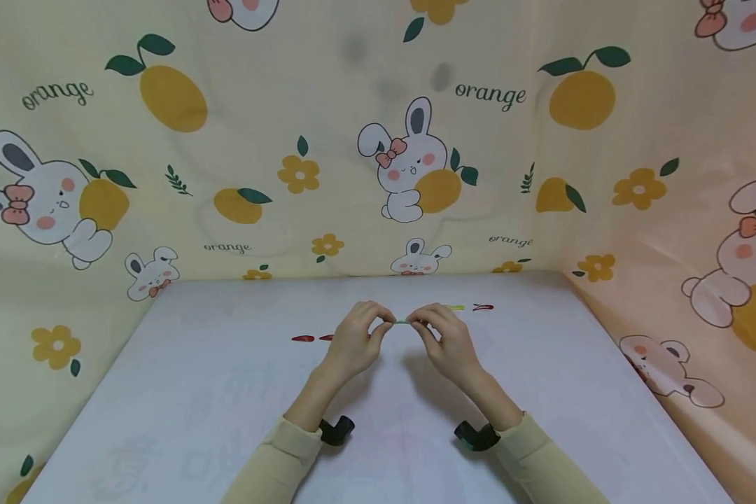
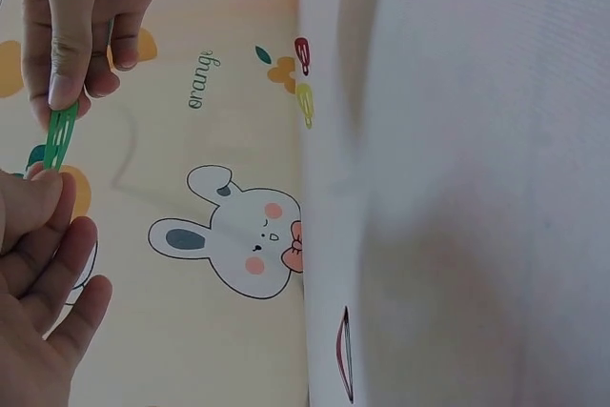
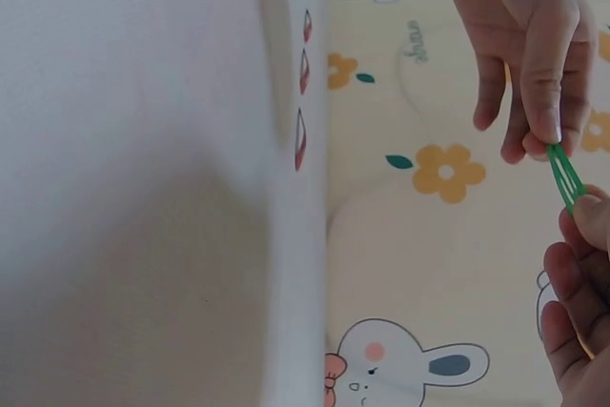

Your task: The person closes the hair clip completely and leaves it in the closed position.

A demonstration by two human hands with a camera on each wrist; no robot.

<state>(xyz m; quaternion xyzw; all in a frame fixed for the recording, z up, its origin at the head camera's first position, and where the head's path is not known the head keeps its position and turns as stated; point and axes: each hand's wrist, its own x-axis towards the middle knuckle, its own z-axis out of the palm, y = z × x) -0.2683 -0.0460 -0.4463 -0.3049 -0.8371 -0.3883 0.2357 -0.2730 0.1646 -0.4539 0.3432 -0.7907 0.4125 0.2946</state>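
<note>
Between the two hands, a green snap hair clip [image 1: 401,322] is held above the white table. My left hand [image 1: 355,341] pinches one end between thumb and index finger; my right hand [image 1: 449,339] pinches the opposite end the same way. In the left wrist view the green clip [image 2: 61,136] shows its slotted bars, and in the right wrist view the clip [image 3: 566,176] has narrow gaps between its bars. Whether it is snapped flat or popped up, I cannot tell. Both thumbs cover its tips.
Three red hair clips [image 3: 304,71] lie in a row on the left, partly behind the left hand in the head view. Beyond the right hand lie a yellow clip [image 1: 456,308] and another red clip [image 1: 483,307]. A printed curtain [image 1: 327,84] surrounds the table [image 1: 227,392].
</note>
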